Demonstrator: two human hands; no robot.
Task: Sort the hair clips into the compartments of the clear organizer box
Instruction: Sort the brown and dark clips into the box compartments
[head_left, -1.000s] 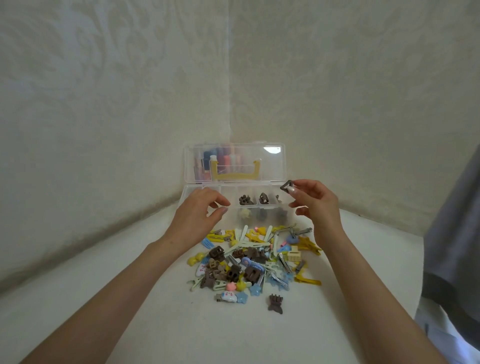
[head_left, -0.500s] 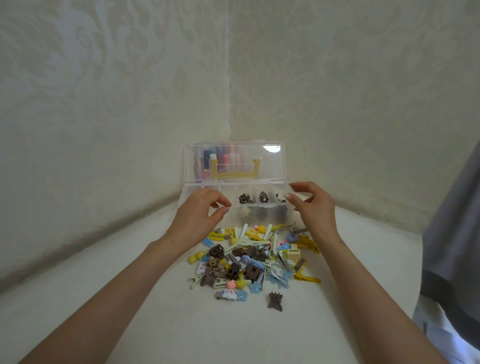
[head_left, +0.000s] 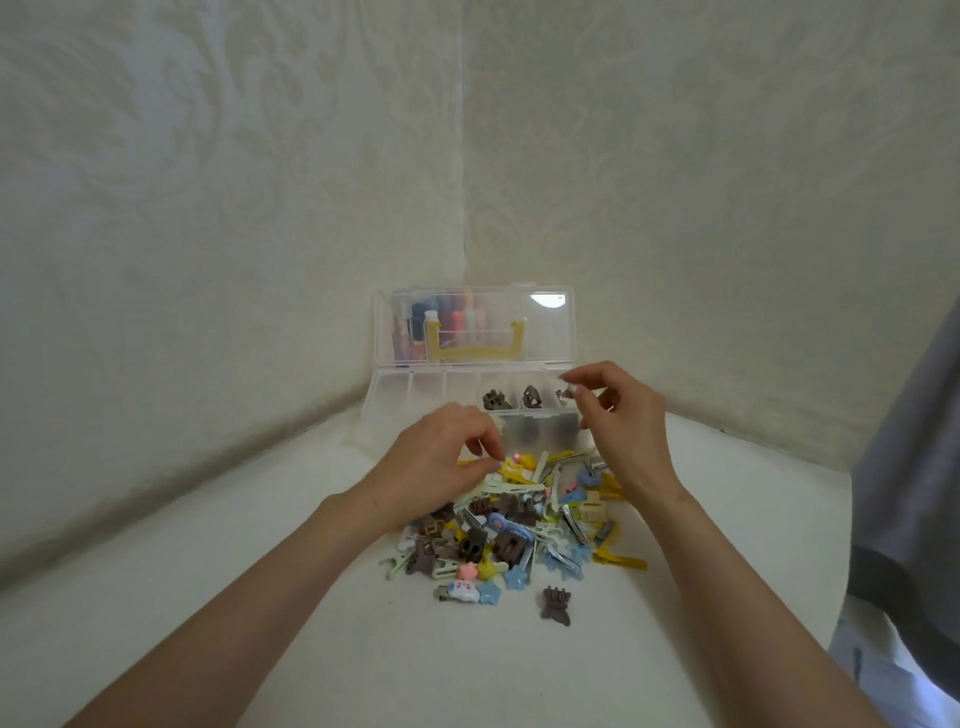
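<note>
Pale embossed wallpaper (head_left: 208, 208) is meeting in a corner behind a white tabletop (head_left: 208, 597). Mid-frame the clear plastic organizer box (head_left: 390, 397) is standing open, brown claw clips (head_left: 496, 399) lying in its right compartments; glossy yellow, blue and brown hair clips (head_left: 519, 519) are lying heaped below it. The left hand (head_left: 436, 467) is curling over the heap, the right hand (head_left: 618, 415) over the box's right end; whether either is gripping anything cannot be told

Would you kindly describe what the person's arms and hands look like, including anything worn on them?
The left forearm and right forearm are bare, with no sleeves showing. The left hand and right hand wear no gloves, and no ring, watch or bracelet is visible. A grey garment with a darker band hangs at the right edge, apparently the person's clothing.
</note>
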